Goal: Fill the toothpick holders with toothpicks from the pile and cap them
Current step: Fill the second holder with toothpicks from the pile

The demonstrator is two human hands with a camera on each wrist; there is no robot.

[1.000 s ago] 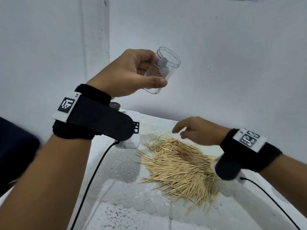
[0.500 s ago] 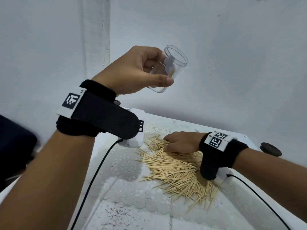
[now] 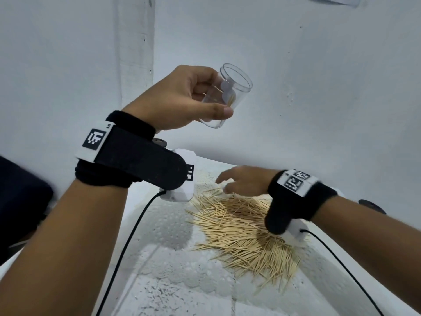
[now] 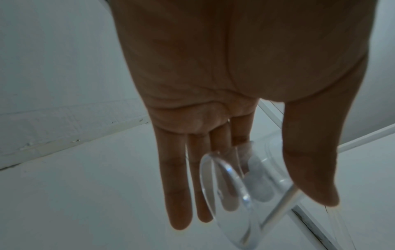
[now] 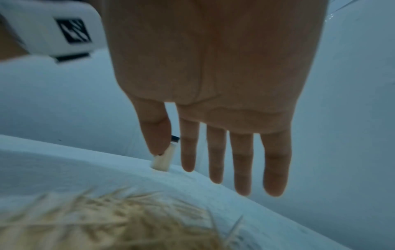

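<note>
My left hand (image 3: 219, 94) grips a clear plastic toothpick holder (image 3: 237, 87) high above the table, tilted with its open mouth up and to the right. A few toothpicks show inside it. In the left wrist view the thumb and fingers of that hand (image 4: 252, 199) clasp the holder (image 4: 262, 191) from both sides. A loose pile of toothpicks (image 3: 241, 226) lies on the white table (image 3: 159, 224). My right hand (image 3: 227, 183) hovers just over the pile's far edge. Its fingers are straight and spread in the right wrist view (image 5: 213, 169), with nothing in them, above the blurred pile (image 5: 107, 223).
A black cap (image 3: 371, 206) lies at the table's right edge, and a second dark cap (image 3: 159, 141) shows behind my left wrist. A small cream cylinder with a dark end (image 5: 162, 157) stands beyond the pile. White walls close the back and left. Cables trail from both wrists.
Half a second ago my right hand rested on the pile; now it has lifted slightly with its fingers stretched out. My left hand keeps the holder raised.
</note>
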